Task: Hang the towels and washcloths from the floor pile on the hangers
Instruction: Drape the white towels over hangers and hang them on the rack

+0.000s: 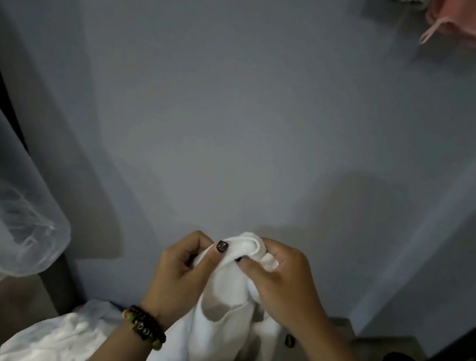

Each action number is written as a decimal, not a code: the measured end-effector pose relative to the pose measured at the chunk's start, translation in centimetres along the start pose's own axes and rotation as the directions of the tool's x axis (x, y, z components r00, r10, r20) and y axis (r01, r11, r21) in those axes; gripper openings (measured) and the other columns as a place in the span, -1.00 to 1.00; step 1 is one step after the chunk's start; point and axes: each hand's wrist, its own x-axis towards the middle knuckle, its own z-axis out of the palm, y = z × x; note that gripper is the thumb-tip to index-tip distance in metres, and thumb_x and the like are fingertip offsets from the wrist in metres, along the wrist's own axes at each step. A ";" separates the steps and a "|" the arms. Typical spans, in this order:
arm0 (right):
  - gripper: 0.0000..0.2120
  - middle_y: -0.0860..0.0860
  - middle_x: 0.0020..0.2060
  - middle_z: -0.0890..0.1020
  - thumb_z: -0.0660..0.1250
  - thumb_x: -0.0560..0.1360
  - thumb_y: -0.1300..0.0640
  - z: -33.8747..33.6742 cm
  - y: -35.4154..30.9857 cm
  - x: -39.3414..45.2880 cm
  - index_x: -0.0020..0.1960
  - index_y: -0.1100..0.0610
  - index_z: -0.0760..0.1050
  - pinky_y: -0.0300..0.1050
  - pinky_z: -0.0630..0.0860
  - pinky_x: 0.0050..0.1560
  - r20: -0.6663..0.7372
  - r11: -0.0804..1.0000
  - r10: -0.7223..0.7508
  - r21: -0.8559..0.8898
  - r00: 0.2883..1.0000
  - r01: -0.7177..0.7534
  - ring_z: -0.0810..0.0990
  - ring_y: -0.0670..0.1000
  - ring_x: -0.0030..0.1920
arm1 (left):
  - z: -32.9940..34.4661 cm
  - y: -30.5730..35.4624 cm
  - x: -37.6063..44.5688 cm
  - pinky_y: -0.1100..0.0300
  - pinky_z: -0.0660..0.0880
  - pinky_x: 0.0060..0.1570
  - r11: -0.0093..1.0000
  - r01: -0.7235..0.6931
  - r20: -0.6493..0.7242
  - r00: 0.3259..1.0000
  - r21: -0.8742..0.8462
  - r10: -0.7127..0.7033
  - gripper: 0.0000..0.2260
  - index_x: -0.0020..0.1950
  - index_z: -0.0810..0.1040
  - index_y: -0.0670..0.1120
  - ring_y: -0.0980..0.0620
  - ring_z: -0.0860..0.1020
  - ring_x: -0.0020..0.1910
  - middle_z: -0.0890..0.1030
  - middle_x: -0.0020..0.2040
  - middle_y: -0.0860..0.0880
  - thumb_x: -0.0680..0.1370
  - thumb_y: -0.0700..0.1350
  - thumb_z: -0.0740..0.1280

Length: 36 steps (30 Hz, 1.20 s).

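Bunching the top edge of a white towel (226, 312) between them, the left hand (181, 278) and the right hand (282, 283) each pinch the cloth with curled fingers, close together in front of the blue-grey wall (244, 102), while the rest of the towel hangs down toward more white cloth on the floor (56, 336). It looks soft, limp and light, so it should fold wherever it is unsupported and slide little; I would take it by two corners or along the hem to spread it. A pink cloth (468, 20) already hangs high at the upper right.
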 end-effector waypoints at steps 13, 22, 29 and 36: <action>-0.95 0.03 -0.31 0.64 0.41 0.44 0.22 -12.5 4.3 7.8 -0.20 0.14 0.60 -0.21 0.45 -0.28 -0.255 0.997 0.000 0.072 0.967 0.019 0.60 -0.01 -0.26 | 10.6 -4.8 4.3 0.35 0.28 -0.38 0.977 0.077 0.146 0.984 0.198 -0.107 -0.75 -0.37 0.48 -0.11 0.22 0.37 -0.42 0.45 -0.42 0.11 0.48 -0.18 0.45; -0.85 -0.10 -0.32 0.60 0.49 0.35 0.12 -18.1 10.9 10.8 -0.10 0.07 0.60 -0.26 0.42 -0.24 -0.255 0.956 0.031 -0.274 0.966 -0.103 0.59 -0.02 -0.22 | 15.0 -2.0 8.5 0.42 0.36 -0.40 0.995 0.090 -0.083 0.993 0.045 -0.086 -0.78 -0.35 0.59 -0.12 0.23 0.44 -0.43 0.53 -0.45 0.12 0.51 -0.20 0.40; -0.19 -0.24 -0.15 0.55 0.61 0.22 -0.03 -13.6 10.7 9.8 0.36 -0.30 0.31 -0.41 0.43 -0.02 0.205 0.993 0.017 -0.119 0.979 0.008 0.53 -0.25 -0.08 | 16.7 1.4 9.5 0.38 0.39 -0.35 0.999 -0.004 0.060 0.998 -0.036 0.007 -0.78 -0.33 0.58 -0.17 0.21 0.46 -0.41 0.55 -0.43 0.06 0.41 -0.04 0.40; -0.66 -0.14 -0.52 0.43 0.42 0.45 0.20 -10.1 9.8 11.4 -0.42 0.03 0.37 -0.24 0.27 -0.41 -0.035 0.995 -0.100 0.001 0.994 0.100 0.36 -0.15 -0.46 | 14.2 0.6 10.6 0.30 0.42 -0.33 0.998 -0.052 0.046 0.997 -0.026 0.054 -0.81 -0.27 0.60 -0.06 0.12 0.49 -0.36 0.59 -0.36 -0.08 0.39 0.02 0.52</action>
